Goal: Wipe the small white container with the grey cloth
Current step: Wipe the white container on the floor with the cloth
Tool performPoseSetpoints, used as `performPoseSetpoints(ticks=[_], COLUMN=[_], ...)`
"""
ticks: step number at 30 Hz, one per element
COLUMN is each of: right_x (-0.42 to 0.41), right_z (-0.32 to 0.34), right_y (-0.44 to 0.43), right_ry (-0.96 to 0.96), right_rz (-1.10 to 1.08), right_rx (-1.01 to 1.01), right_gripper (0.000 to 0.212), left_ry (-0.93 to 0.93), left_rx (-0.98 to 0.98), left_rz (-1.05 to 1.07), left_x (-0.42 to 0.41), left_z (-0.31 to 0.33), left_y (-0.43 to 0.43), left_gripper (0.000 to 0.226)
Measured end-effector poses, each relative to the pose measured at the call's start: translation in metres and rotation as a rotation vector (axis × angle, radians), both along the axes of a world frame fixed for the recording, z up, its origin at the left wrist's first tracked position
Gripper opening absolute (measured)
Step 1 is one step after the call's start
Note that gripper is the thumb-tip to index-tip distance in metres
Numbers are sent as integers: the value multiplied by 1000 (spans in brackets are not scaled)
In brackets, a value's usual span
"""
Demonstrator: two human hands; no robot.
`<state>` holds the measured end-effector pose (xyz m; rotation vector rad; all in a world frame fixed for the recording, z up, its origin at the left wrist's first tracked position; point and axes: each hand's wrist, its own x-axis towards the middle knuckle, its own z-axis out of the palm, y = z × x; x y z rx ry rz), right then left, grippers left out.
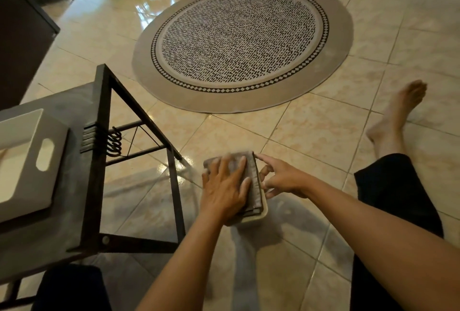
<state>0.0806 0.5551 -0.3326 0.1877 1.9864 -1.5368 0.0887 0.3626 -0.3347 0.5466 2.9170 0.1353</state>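
Contact between the left hand and the grey cloth is made with a flat palm and spread fingers; the folded cloth is pressed down from above rather than pinched. Beneath the cloth, the small white container is almost wholly covered, and only a pale rounded edge is exposed at its near right corner. The container is held above the tiled floor, directly under the left palm. On the container's right side, the right hand is placed with its fingers loosely curled and partly open, the fingertips touching the cloth's right edge and the container's side; whether a firm grip is formed there cannot be told. To the left, a dark worktop carries a larger white bin, well apart from both hands. A round patterned rug lies farther off on the floor.
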Motion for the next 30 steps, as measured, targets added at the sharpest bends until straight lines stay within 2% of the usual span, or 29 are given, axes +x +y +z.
performPoseSetpoints(ticks=[3,8,12,17,21,27,30], right_x=[-2,-2,-2,-2,-1,-2,-1], right_z=[-1,-4,-5,-5,-3,-2,0], right_y=[-4,-8,-9,-9,-12,-10,-11], right_ry=[-11,-14,-14,-12,4,-6,-4], right_rz=[-10,-6,-16,2,-8,14,5], right_rx=[-22,-22,-29,-18,6,-11,-21], right_gripper=[92,94,92,91,89,91,89], left_ry=[-74,-29,-81,-82,-81,-56,-66], left_rx=[25,42,63,114,171,126,151], left_rz=[-92,1,95,87,189,89,197], left_x=[12,-1,6,20,11,18,5], left_z=[-14,-17,-23,-21,-22,-22,-24], left_y=[-17,4,5,13,1,12,1], left_gripper=[67,70,70,67,68,64,65])
